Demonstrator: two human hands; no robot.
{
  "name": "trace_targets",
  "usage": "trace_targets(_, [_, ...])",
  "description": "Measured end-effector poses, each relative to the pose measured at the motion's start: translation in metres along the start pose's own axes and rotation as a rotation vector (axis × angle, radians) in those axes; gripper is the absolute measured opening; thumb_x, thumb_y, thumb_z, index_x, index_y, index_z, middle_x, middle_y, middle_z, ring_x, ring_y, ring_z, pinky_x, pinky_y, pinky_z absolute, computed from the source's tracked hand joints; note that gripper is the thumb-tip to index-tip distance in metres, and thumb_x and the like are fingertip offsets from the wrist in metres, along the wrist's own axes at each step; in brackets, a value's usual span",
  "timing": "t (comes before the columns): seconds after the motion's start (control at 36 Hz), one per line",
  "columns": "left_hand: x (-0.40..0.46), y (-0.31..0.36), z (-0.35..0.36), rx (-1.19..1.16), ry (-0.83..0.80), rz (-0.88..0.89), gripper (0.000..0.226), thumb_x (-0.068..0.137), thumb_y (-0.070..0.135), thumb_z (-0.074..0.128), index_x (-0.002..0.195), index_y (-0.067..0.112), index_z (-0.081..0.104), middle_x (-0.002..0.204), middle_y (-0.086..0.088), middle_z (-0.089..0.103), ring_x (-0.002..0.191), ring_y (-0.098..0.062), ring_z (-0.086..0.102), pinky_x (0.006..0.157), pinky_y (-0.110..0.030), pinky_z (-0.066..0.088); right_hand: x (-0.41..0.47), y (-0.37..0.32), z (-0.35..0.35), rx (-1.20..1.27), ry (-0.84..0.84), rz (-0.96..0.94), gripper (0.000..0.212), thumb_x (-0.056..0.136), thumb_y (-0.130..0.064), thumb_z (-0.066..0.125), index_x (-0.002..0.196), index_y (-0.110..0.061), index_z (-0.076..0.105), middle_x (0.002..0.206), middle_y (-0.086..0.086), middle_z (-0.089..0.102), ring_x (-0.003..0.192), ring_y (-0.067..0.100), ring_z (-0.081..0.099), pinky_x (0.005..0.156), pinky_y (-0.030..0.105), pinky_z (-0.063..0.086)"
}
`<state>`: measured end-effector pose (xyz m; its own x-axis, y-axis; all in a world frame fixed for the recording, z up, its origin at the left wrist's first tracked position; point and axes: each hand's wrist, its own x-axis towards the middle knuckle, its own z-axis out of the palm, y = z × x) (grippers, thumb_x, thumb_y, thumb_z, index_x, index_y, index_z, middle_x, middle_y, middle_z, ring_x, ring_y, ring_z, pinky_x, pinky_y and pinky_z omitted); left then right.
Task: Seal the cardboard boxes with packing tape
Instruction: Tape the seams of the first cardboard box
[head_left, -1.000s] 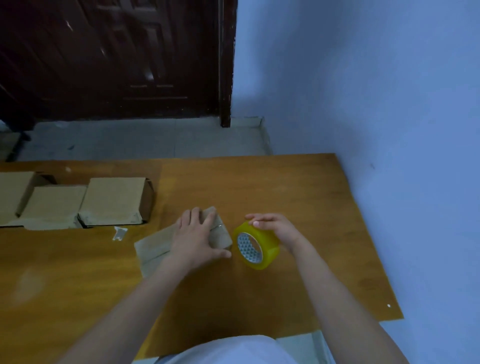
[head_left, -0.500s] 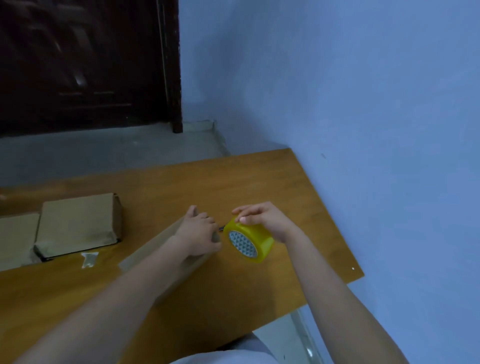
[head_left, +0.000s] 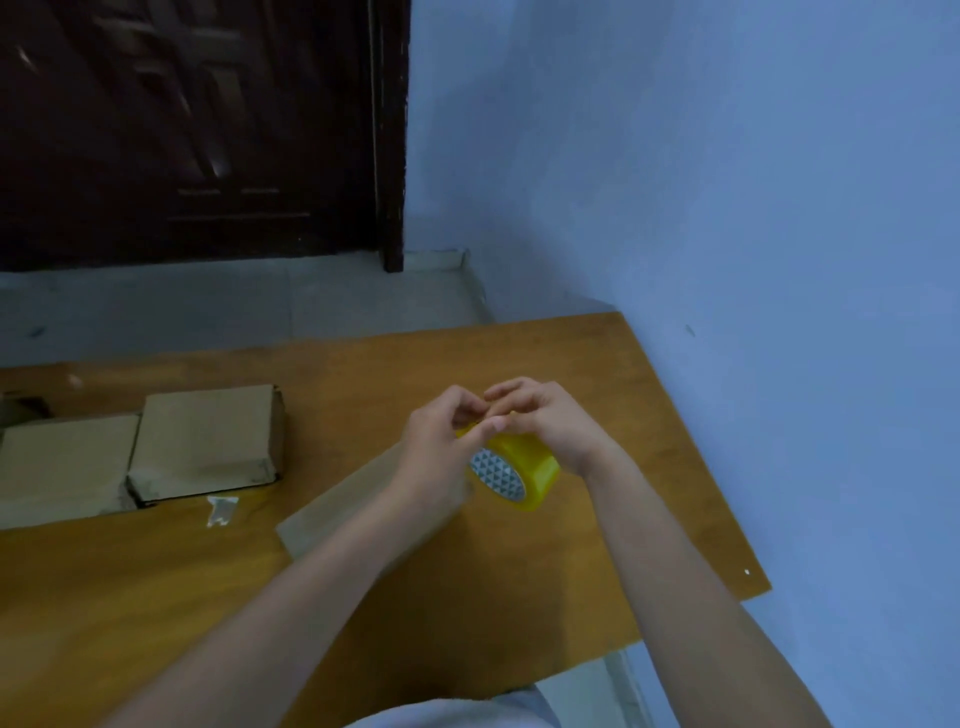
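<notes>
A yellow roll of packing tape (head_left: 524, 470) stands on edge on the wooden table (head_left: 597, 374), its patterned core facing me. My right hand (head_left: 550, 421) grips the roll from above with curled fingers. My left hand (head_left: 441, 441) has its fingertips curled at the top of the roll, pinching at the tape there; the tape end itself is too small to make out. A small flat cardboard box (head_left: 332, 514) lies under my left forearm, mostly hidden by it.
Other cardboard boxes (head_left: 208, 441) sit side by side at the table's left. A small scrap of tape (head_left: 222, 509) lies in front of them. A blue wall runs along the table's right edge; a dark wooden door (head_left: 197, 130) stands beyond.
My left hand has lifted off the flat box and come up to the top of the tape roll, meeting my right hand. The view has swung slightly.
</notes>
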<state>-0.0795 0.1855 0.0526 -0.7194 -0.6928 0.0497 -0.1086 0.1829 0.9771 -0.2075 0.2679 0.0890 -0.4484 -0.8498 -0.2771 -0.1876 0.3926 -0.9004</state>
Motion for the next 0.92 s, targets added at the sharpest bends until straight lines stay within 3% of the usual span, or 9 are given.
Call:
trace_targets(0.14, [0.002, 0.001, -0.004, 0.018, 0.030, -0.041, 0.010, 0.080, 0.025, 0.074, 0.078, 0.021, 0.065, 0.078, 0.006, 0.067, 0.073, 0.000, 0.061, 0.068, -0.021, 0.051, 0.001, -0.008, 0.004, 0.079, 0.062, -0.010, 0.017, 0.075, 0.004, 0.070, 0.086, -0.008, 0.074, 0.105, 0.002, 0.057, 0.104, 0.011, 0.054, 0.090, 0.024, 0.045])
trace_targets(0.28, [0.007, 0.001, -0.010, 0.056, -0.016, -0.030, 0.014, 0.079, 0.033, 0.072, 0.083, 0.020, 0.069, 0.079, 0.011, 0.067, 0.073, 0.005, 0.062, 0.071, -0.025, 0.053, 0.003, -0.009, 0.007, 0.175, 0.159, -0.013, 0.017, 0.076, 0.009, 0.067, 0.077, -0.007, 0.074, 0.100, 0.001, 0.059, 0.101, 0.011, 0.057, 0.090, 0.030, 0.048])
trace_targets(0.39, [0.010, 0.003, -0.012, 0.152, -0.042, 0.021, 0.011, 0.087, 0.020, 0.068, 0.083, 0.010, 0.068, 0.085, -0.003, 0.071, 0.081, -0.017, 0.066, 0.074, -0.037, 0.054, 0.002, -0.009, 0.012, 0.193, 0.242, -0.034, 0.018, 0.076, 0.006, 0.069, 0.074, -0.012, 0.074, 0.102, 0.004, 0.057, 0.103, 0.012, 0.056, 0.093, 0.031, 0.047])
trace_targets(0.5, [0.010, 0.007, -0.013, 0.152, -0.001, 0.052, 0.012, 0.088, 0.011, 0.066, 0.077, 0.010, 0.063, 0.083, -0.007, 0.069, 0.077, -0.017, 0.063, 0.071, -0.037, 0.051, -0.003, -0.013, 0.014, 0.099, 0.203, -0.033, 0.022, 0.084, -0.007, 0.068, 0.103, -0.019, 0.070, 0.120, 0.003, 0.050, 0.111, 0.013, 0.054, 0.090, 0.020, 0.045])
trace_targets(0.58, [0.013, 0.005, -0.018, 0.047, 0.069, -0.055, 0.011, 0.089, 0.008, 0.064, 0.078, 0.007, 0.064, 0.080, -0.008, 0.067, 0.072, -0.016, 0.059, 0.071, -0.034, 0.049, -0.010, -0.013, 0.011, 0.202, 0.158, 0.035, 0.065, 0.087, -0.024, 0.067, 0.145, -0.023, 0.037, 0.140, -0.005, 0.041, 0.114, 0.005, 0.055, 0.094, 0.026, 0.048])
trace_targets(0.64, [0.013, 0.001, -0.022, -0.093, 0.147, -0.185, 0.017, 0.089, 0.009, 0.064, 0.072, 0.012, 0.062, 0.084, -0.013, 0.068, 0.078, -0.025, 0.063, 0.076, -0.040, 0.052, -0.018, -0.017, 0.008, 0.197, 0.169, 0.085, 0.075, 0.087, -0.031, 0.065, 0.150, -0.023, 0.025, 0.143, -0.007, 0.040, 0.113, 0.003, 0.054, 0.090, 0.028, 0.051])
trace_targets(0.72, [0.012, 0.004, -0.026, -0.345, 0.249, -0.382, 0.024, 0.092, 0.007, 0.059, 0.068, 0.011, 0.054, 0.082, -0.014, 0.065, 0.078, -0.031, 0.062, 0.077, -0.042, 0.054, -0.037, -0.020, 0.007, 0.121, 0.005, 0.080, 0.043, 0.088, -0.030, 0.066, 0.127, -0.013, 0.056, 0.113, 0.002, 0.064, 0.083, 0.001, 0.064, 0.063, 0.016, 0.051])
trace_targets(0.78, [0.012, 0.009, -0.029, -0.514, 0.275, -0.488, 0.026, 0.093, 0.004, 0.056, 0.068, 0.008, 0.052, 0.079, -0.010, 0.062, 0.076, -0.025, 0.060, 0.074, -0.038, 0.055, -0.049, -0.017, 0.009, 0.133, -0.061, 0.045, 0.039, 0.081, -0.033, 0.067, 0.112, -0.008, 0.063, 0.098, 0.010, 0.070, 0.081, 0.013, 0.067, 0.065, 0.023, 0.055])
trace_targets(0.92, [0.011, 0.019, -0.030, -0.755, 0.216, -0.591, 0.012, 0.089, 0.005, 0.060, 0.078, 0.006, 0.057, 0.080, -0.010, 0.062, 0.078, -0.022, 0.060, 0.085, -0.040, 0.053, -0.064, -0.019, 0.012, 0.201, -0.033, -0.072, 0.037, 0.073, -0.039, 0.070, 0.104, -0.019, 0.067, 0.096, 0.008, 0.068, 0.087, 0.019, 0.064, 0.071, 0.030, 0.052])
